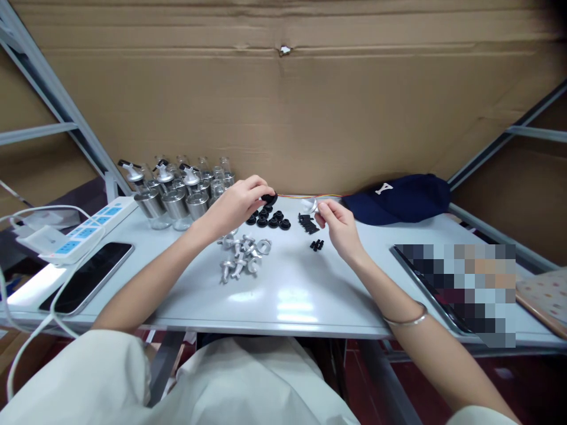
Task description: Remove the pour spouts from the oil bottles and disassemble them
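My left hand (239,203) pinches a black round cap (269,198) just above a cluster of several black caps (269,219) on the white table (283,295). My right hand (339,224) holds a small silver spout piece (310,205) between thumb and fingers. Several silver metal spout pieces (243,255) lie in a loose pile in front of my left hand. Small black plugs lie in a heap (306,223) and a smaller group (316,244) beside my right hand.
Several glass bottles with steel bases (177,192) stand at the back left. A white power strip (88,227) and a dark phone (86,276) lie at the left. A navy cap (398,198) is at the back right, a tray (425,283) at the right. A cardboard wall stands behind.
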Tool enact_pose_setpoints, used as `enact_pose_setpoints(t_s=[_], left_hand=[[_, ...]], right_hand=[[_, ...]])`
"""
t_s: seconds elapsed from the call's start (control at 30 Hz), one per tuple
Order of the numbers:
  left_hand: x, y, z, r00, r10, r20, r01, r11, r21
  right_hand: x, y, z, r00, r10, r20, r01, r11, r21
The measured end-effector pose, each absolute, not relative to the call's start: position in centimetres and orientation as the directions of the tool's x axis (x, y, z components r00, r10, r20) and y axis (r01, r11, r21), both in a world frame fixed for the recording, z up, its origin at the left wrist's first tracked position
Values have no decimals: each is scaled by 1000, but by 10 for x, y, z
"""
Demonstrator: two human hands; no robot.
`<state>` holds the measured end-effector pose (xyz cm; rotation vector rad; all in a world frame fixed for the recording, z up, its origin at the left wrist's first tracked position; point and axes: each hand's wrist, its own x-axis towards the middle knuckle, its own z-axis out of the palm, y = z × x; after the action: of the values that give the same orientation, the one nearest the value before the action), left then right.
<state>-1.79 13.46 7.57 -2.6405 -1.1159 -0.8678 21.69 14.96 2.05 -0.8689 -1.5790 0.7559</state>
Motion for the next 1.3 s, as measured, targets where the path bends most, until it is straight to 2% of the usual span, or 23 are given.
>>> enact_pose_setpoints(t_s=[0.13, 0.27, 0.4, 0.6, 1.03, 1.3], left_hand=[[-9, 155, 72, 560, 726, 400, 788, -616, 15], [5, 184, 62, 551, 806, 216, 834, -541, -108], [12, 203, 50, 492, 860, 136, 868, -473, -149], [14, 212, 32, 529, 840, 125, 848, -517, -116], [4, 215, 21, 473, 870, 140, 879, -477, -4], [8, 211, 20, 449, 883, 136, 892, -453, 0]], right_hand=[[215, 149, 20, -154, 872, 465, 150, 486, -861], [217, 150, 17, -170, 872, 459, 165, 485, -859], [219, 152, 17, -155, 865, 477, 163, 498, -852], [219, 153, 17, -150, 863, 482, 161, 502, -849], [220, 154, 17, -149, 864, 481, 172, 502, -848], [219, 154, 15, -151, 865, 479, 161, 500, -851]])
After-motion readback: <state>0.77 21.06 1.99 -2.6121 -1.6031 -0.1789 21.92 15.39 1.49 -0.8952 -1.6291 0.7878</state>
